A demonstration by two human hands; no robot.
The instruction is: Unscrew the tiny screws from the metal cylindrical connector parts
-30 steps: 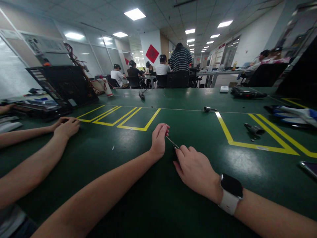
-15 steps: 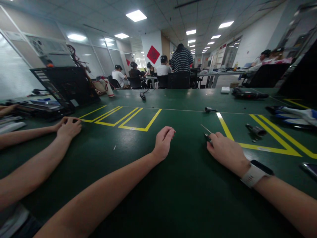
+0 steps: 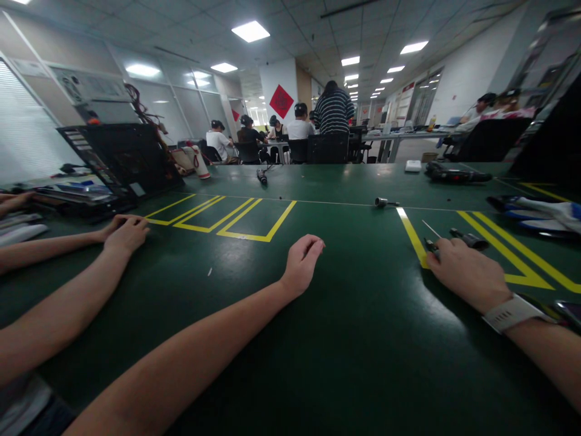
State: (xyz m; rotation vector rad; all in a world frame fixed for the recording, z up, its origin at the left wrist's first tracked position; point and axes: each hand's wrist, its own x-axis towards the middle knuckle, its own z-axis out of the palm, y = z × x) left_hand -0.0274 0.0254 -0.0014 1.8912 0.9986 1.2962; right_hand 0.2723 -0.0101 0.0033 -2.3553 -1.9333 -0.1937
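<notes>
My left hand (image 3: 302,264) hangs over the green table with its fingers curled in a closed pinch. Whatever it holds, if anything, is too small or hidden to make out. At the right, my right hand (image 3: 469,275) is closed around a small dark tool (image 3: 430,245), from which a thin pale rod (image 3: 431,228) sticks out up and left. Most of that tool is covered by the fingers. Just beyond this hand lies a dark metal cylindrical part (image 3: 472,241), partly hidden by it. Farther back rests a similar small metal part (image 3: 382,202) with a stem.
Yellow tape (image 3: 276,225) marks outlines on the green table (image 3: 354,339). Blue and white gloves (image 3: 540,212) and a black tool (image 3: 456,174) lie right. Another person's hands (image 3: 127,235) rest at the left, near a tilted black case (image 3: 124,157). A phone-like object (image 3: 569,312) lies far right.
My right hand has moved right with the tool, now in front of the metal cylindrical part and over the yellow tape. My left hand has barely shifted.
</notes>
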